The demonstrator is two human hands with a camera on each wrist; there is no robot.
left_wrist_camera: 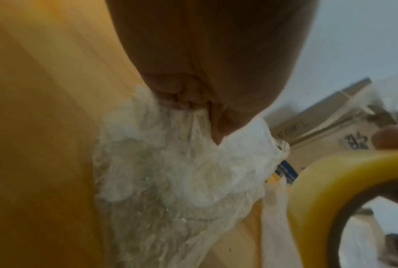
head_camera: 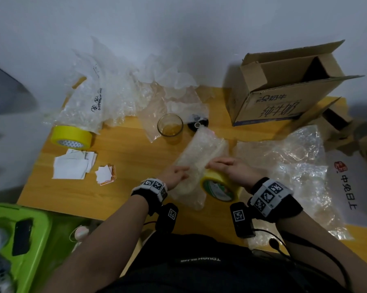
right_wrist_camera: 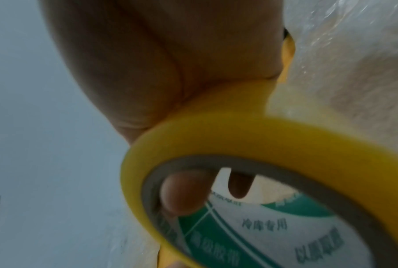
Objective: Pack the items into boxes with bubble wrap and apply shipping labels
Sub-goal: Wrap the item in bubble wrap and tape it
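Observation:
A long bubble-wrapped bundle lies slantwise on the wooden table, close in front of me. My left hand grips its near left side, fingertips and thumb dug into the wrap. Pressed against the bundle's right side, my right hand holds a yellow tape roll. In the right wrist view, fingers hook through the core of the roll while the palm sits on its outer face, next to the wrap. What is inside the bundle is hidden.
An empty glass jar and a black lid stand behind the bundle. An open cardboard box sits back right. Loose bubble wrap is heaped back left, more at right. A second tape roll and labels lie left.

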